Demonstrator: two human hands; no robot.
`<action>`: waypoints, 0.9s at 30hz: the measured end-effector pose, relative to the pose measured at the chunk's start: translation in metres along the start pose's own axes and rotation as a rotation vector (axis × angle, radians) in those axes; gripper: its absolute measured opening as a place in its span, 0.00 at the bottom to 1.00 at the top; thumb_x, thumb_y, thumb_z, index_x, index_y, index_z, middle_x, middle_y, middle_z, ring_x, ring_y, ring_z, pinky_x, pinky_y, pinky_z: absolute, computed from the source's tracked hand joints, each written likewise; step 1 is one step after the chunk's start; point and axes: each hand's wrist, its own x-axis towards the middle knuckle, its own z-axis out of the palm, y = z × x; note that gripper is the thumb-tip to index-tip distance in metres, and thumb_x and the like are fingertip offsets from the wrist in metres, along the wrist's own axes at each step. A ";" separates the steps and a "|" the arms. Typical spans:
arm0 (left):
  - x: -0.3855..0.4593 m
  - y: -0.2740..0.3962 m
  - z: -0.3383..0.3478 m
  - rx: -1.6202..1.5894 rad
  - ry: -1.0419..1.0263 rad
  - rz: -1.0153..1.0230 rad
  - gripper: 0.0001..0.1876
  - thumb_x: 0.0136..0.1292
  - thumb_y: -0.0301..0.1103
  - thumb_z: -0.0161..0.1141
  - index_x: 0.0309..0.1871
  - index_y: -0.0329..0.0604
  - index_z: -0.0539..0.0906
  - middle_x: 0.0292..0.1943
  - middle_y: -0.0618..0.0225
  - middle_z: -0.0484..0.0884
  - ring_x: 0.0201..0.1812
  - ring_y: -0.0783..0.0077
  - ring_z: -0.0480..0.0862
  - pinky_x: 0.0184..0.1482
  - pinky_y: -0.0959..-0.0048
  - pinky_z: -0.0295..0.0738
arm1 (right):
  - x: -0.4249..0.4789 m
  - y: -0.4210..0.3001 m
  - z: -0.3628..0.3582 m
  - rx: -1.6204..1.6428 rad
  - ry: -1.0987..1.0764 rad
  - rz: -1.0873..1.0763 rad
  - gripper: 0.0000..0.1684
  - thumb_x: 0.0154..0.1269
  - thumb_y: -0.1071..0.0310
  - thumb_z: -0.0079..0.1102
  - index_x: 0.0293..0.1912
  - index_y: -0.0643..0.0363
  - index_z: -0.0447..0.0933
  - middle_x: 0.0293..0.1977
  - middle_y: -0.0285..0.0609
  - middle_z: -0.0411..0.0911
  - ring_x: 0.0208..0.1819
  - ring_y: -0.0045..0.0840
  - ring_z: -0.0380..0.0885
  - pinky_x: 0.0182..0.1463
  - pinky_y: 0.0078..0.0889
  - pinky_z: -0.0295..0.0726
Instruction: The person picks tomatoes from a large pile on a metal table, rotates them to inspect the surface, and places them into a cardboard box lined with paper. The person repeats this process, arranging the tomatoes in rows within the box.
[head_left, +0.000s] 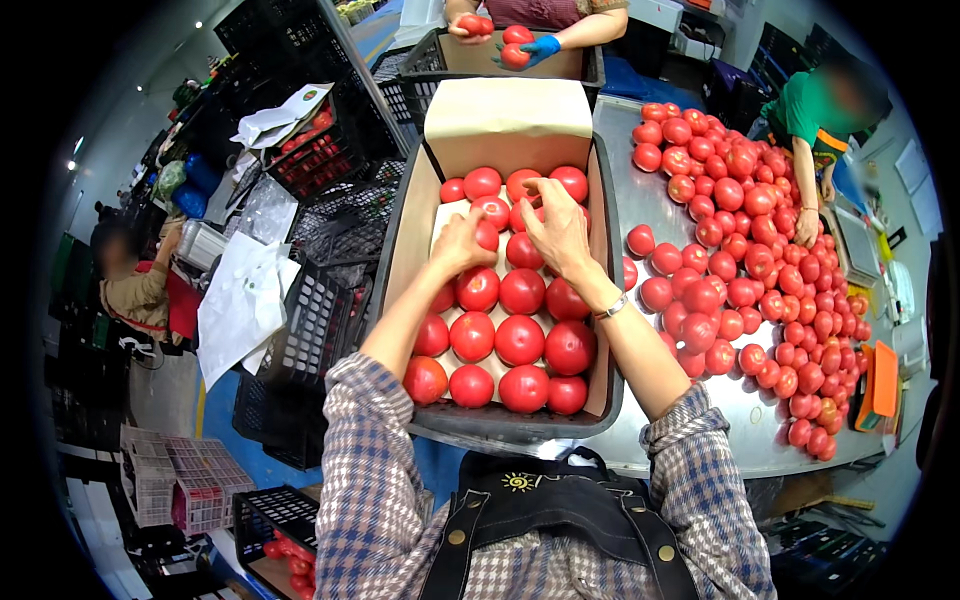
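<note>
Before me stands a black plastic crate (617, 360) lined with brown paper (411, 262), with rows of red tomatoes (519, 340) inside. My left hand (456, 244) is at the crate's left middle, its thumb and fingers around a tomato (487, 235). Over the right back part, my right hand (559, 229) arches with thumb and forefinger spread beside a tomato (520, 216). Whether it grips one is hidden by the hand. At the back, a tomato (568, 183) sits in the right corner. A pale paper flap (508, 109) folds over the far rim.
Many loose tomatoes (739, 240) cover the metal table (622, 442) at right, where a person in green (799, 112) reaches in. Across from me, a blue-gloved hand (541, 48) holds tomatoes above another crate (420, 67). Black crates (307, 315) and white paper (244, 300) are at left.
</note>
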 end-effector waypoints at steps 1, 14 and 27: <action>0.005 -0.007 -0.010 -0.010 0.097 0.065 0.43 0.37 0.42 0.75 0.62 0.49 0.70 0.52 0.43 0.75 0.52 0.44 0.80 0.55 0.58 0.77 | 0.002 -0.001 0.002 0.028 -0.004 0.014 0.12 0.65 0.67 0.59 0.46 0.61 0.74 0.41 0.50 0.77 0.38 0.41 0.81 0.41 0.41 0.79; -0.040 0.062 -0.094 -1.023 -0.090 0.207 0.39 0.52 0.37 0.76 0.65 0.45 0.66 0.58 0.59 0.74 0.55 0.63 0.80 0.52 0.65 0.83 | 0.010 -0.003 -0.007 1.124 -0.625 0.774 0.42 0.70 0.32 0.41 0.61 0.63 0.67 0.42 0.50 0.80 0.36 0.32 0.84 0.39 0.28 0.84; -0.051 0.059 -0.096 -1.289 -0.231 0.192 0.31 0.65 0.43 0.62 0.68 0.45 0.64 0.60 0.57 0.73 0.57 0.62 0.80 0.53 0.60 0.83 | 0.008 -0.011 -0.012 0.998 -0.556 0.676 0.32 0.71 0.39 0.50 0.54 0.60 0.73 0.32 0.40 0.80 0.28 0.21 0.81 0.33 0.19 0.80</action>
